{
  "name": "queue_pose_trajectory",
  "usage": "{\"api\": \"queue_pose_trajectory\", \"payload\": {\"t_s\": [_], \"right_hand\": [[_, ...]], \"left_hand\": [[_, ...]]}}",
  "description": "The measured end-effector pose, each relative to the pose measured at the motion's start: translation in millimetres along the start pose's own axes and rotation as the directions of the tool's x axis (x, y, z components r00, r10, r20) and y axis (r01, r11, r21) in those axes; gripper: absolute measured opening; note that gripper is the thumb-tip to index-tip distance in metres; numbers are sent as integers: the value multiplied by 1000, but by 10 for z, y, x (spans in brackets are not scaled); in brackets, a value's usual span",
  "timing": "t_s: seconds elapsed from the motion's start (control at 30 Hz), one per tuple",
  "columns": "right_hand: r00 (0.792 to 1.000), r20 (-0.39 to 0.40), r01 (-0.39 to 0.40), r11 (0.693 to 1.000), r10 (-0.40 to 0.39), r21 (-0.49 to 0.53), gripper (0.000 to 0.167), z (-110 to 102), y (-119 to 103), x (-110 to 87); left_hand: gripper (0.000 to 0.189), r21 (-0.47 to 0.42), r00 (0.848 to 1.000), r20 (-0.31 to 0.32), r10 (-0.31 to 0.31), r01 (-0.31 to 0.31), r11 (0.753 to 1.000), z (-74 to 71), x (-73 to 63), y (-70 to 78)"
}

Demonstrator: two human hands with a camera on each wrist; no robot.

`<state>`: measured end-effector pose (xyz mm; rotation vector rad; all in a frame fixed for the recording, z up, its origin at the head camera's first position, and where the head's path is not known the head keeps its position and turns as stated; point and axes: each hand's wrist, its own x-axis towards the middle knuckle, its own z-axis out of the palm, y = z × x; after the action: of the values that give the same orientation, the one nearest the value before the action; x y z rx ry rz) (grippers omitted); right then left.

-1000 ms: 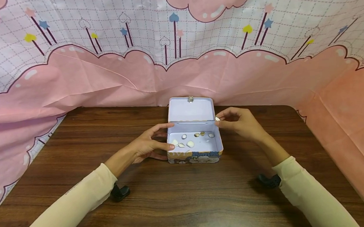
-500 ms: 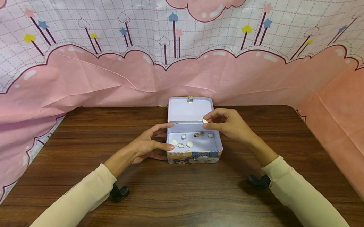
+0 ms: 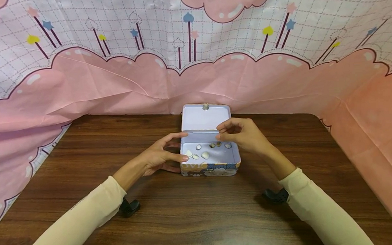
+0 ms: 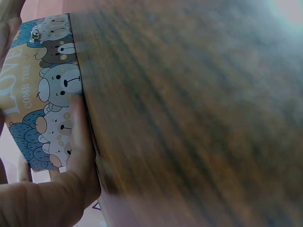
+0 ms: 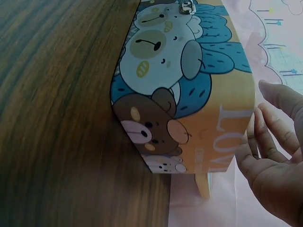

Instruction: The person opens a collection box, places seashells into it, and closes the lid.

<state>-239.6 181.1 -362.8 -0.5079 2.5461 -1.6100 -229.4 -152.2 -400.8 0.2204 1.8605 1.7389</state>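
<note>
An open hinged tin box (image 3: 210,169) with printed cartoon bears stands on the table, its lid (image 3: 206,117) tipped back. Several seashells (image 3: 205,155) lie spread over its pale floor. My left hand (image 3: 159,154) holds the box's left end, thumb near the front rim and another fingertip near the back corner; the left wrist view shows a finger along the bear-printed side. Over the box's right rear part hovers my right hand (image 3: 247,134), with thumb and forefinger slightly apart. No shell shows between them in the head or right wrist view.
The brown wooden table (image 3: 202,219) extends around the box. A pink and white printed cloth (image 3: 129,81) hangs behind it, and peach cloth (image 3: 378,133) on the right. Black wrist-worn pieces (image 3: 129,208) show under both cream sleeves (image 3: 322,204).
My right hand has moved left from beyond the box's right edge to over its inside. The white shell it pinched no longer shows between its fingers. My left hand has stayed in place.
</note>
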Motion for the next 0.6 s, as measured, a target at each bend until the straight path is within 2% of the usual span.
{"api": "queue_pose_trajectory", "payload": {"t_s": [0.17,0.37,0.6], "right_hand": [[1000,-29,-4,1000,3,-30,33,-96,21,-25],[997,-75,-12,1000,10,-19,36,-221,58,-20],[990,-131,-50,998,45,-40,37,-388,94,14]], "left_hand": [[88,19,1000,4,0,-1,1000,0,9,25],[88,44,1000,13,-8,8,999,-7,11,64],[70,60,1000,7,-18,17,998,-39,19,109]]}}
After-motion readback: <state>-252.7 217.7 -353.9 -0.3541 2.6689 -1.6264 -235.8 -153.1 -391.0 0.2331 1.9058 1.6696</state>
